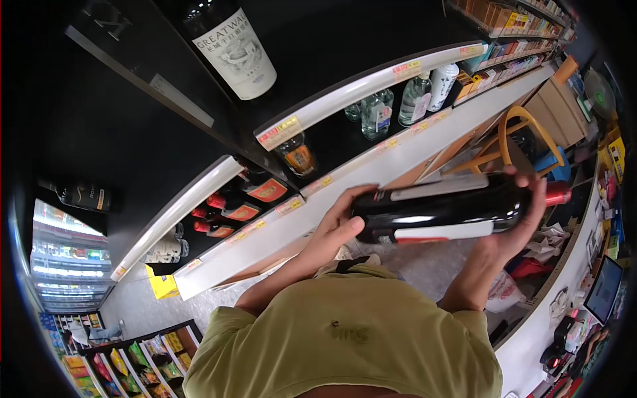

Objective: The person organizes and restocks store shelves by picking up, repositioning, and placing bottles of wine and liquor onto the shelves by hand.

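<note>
From my remote seat, head view. Dark wine bottle [441, 215] held lying on its side between both hands, above the floor and in front of the green shirt [345, 331]. Left hand [335, 225] cups the base end: fingers bent around it, thumb pressed on the near side; I cannot tell where every fingertip lands. Right hand [521, 219] wraps the shoulder end, fingers curled over the far side; its thumb I cannot make out. Red-capped neck [558, 193] pokes out past the right fingers. Pale labels run along the bottle, between the two sets of fingers.

Beyond the left fingers: amber bottle [297, 156] on the lower shelf, red-labelled bottles [267, 188] farther left. Ahead of the fingers, higher up, I log a GREATWALL bottle [233, 53]; clear bottles [378, 114] stand below a curved shelf edge [371, 89]. Wooden chair [507, 136] just beyond the right fingers.
</note>
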### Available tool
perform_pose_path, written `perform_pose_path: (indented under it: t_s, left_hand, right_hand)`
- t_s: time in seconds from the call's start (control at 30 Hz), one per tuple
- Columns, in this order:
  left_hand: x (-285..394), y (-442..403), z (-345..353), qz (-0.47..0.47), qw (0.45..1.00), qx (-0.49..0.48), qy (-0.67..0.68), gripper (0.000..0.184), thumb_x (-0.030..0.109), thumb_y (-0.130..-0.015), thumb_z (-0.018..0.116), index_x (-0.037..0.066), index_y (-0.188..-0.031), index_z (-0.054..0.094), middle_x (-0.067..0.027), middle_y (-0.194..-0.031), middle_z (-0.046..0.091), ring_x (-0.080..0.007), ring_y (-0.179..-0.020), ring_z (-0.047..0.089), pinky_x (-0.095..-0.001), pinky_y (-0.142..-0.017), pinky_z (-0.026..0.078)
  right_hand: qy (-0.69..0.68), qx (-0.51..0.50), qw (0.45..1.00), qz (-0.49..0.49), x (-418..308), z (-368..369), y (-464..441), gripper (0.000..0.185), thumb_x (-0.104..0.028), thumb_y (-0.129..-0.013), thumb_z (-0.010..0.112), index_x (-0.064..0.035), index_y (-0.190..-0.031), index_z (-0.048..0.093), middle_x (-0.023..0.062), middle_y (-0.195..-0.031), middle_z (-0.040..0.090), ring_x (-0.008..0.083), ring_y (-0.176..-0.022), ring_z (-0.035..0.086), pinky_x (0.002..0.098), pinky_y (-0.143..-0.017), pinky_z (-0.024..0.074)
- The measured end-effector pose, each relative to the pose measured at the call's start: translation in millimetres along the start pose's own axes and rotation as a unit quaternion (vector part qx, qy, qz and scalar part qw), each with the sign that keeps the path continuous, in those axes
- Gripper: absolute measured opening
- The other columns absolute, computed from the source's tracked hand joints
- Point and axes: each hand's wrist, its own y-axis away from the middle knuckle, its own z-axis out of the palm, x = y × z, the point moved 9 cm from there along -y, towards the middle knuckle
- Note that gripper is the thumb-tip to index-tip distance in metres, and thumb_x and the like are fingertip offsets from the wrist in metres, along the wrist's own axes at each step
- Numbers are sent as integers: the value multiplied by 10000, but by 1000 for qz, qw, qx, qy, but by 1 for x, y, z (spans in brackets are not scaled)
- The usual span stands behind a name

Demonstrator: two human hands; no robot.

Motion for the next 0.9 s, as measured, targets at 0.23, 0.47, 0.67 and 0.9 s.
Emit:
perform_pose_path:
  t_s: [0.23, 0.47, 0.67, 0.9]
  left_hand:
    - [0, 24, -60, -35, 999, -29, -2, 531, 413, -965, 552, 20, -1317, 497, -134, -1230, 599, -202, -1038, 611, -360, -887, 484]
    - [-16, 55, -102, -60, 996, 65, 27, 351, 267, -985, 572, 23, -1238, 573, -108, -1151, 644, -179, -1027, 608, -341, -898, 474]
    - [-7, 48, -111, -28, 985, 172, 5, 309, 255, -949, 608, 21, -1149, 620, -108, -1105, 659, -201, -991, 626, -355, -875, 484]
    - [-7, 35, -98, -1, 976, 215, 31, 307, 252, -948, 622, 17, -1145, 623, -107, -1064, 669, -206, -974, 631, -349, -853, 495]
  right_hand:
    - [-33, -38, 975, -218, -24, 67, -37, 207, -295, -980, 531, -120, -933, 630, 27, -925, 670, 237, -1037, 627, 545, -1009, 451]
    - [44, -24, 945, -323, -18, 124, -97, 352, -287, -977, 524, 45, -992, 639, 211, -996, 691, 274, -885, 685, 406, -820, 573]
    - [90, -142, 929, -329, 5, 181, -148, 154, -117, -949, 604, 16, -874, 619, 154, -928, 711, 165, -827, 645, 290, -803, 503]
    - [88, -167, 940, -283, 32, 189, -181, 107, -129, -956, 625, -49, -915, 566, 122, -887, 702, 170, -869, 644, 294, -852, 460]
